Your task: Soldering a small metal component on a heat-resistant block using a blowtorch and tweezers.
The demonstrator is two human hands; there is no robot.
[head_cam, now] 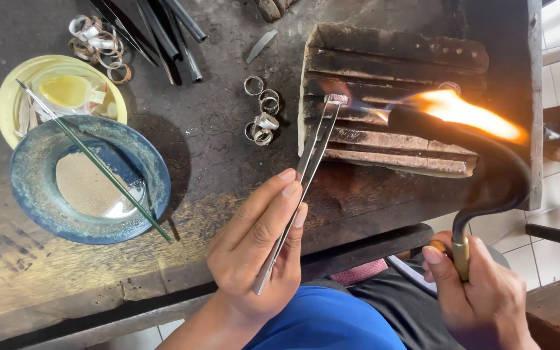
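Observation:
My left hand grips long metal tweezers between thumb and fingers. The tweezer tips pinch a small silver ring over a charred, grooved block. In my right hand is the brass handle of a curved black torch. Its orange flame burns across the block, right of the ring. The nozzle end points left toward the ring.
Several loose silver rings lie on the dark workbench left of the block. A blue-green bowl with a thin green rod across it sits beside a yellow dish. Black rods and more rings lie at the back.

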